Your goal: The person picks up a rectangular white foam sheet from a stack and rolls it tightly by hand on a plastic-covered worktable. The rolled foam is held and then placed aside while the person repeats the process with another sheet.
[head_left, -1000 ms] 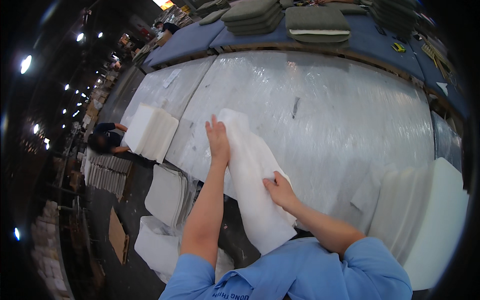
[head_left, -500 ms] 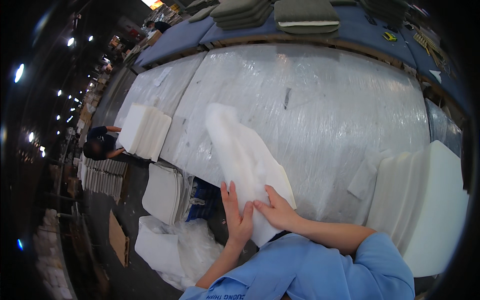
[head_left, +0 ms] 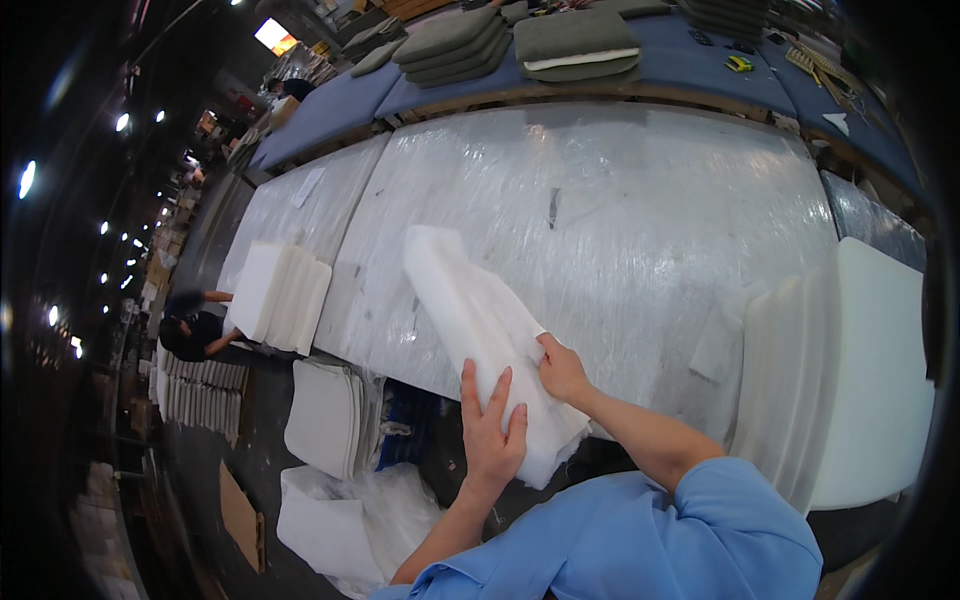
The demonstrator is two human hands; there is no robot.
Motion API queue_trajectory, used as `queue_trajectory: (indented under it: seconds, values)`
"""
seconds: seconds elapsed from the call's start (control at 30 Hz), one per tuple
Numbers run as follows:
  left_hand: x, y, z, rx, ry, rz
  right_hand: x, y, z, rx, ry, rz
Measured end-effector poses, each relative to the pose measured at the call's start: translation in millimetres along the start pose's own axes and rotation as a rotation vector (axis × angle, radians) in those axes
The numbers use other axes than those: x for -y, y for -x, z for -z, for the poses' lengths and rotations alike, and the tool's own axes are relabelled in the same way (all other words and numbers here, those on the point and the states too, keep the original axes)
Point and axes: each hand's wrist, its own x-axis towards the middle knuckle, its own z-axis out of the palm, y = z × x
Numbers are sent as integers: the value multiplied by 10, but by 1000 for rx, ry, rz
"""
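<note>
A long white piece of fluffy batting point(head_left: 470, 300) lies slantwise on the plastic-covered table in front of me, its near end by my body. My left hand point(head_left: 493, 432) rests on its near part with fingers spread. My right hand point(head_left: 563, 370) pinches the right edge of the batting, thumb on top and fingers curled. Whatever lies under the batting is hidden.
Plastic film covers the table point(head_left: 620, 220). White foam pads point(head_left: 870, 370) stand stacked at right. Grey-green cushions point(head_left: 577, 45) sit on a blue bench point(head_left: 680, 75) beyond. At left a co-worker point(head_left: 195, 325) holds white pads point(head_left: 285, 297); more pads point(head_left: 322, 415) and plastic-wrapped sheets point(head_left: 330, 525) sit below.
My right hand has moved up and right along the batting and now grips its edge. The batting has spread rightward over the pale yellow-edged piece that showed before. My view has shifted slightly.
</note>
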Motion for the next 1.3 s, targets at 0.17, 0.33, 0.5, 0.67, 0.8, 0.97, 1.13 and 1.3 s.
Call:
queue_trajectory:
  seconds: [0.17,0.33,0.5,0.67,0.8,0.97,1.13,1.3]
  values:
    - [133,5,15,-2,-34,16,114,75,198,43,-97,-183]
    - [133,8,37,-8,-27,15,413,52,246,-98,-729,144]
    - [111,-38,12,-27,8,-24,826,-370,222,90,-1224,-60]
    - [53,-61,-38,-13,17,-31,758,-788,140,-223,-1018,-243]
    - [30,-64,-21,-19,-9,-14,721,-1000,-132,-29,-529,-199]
    - [179,-131,32,-85,293,34,504,-1149,-246,147,-271,-130]
    - [810,-1006,114,-210,501,335,349,-1267,-153,209,-413,-141]
    - [1285,-1513,106,-185,542,357,710,-1639,-101,294,-755,-273]
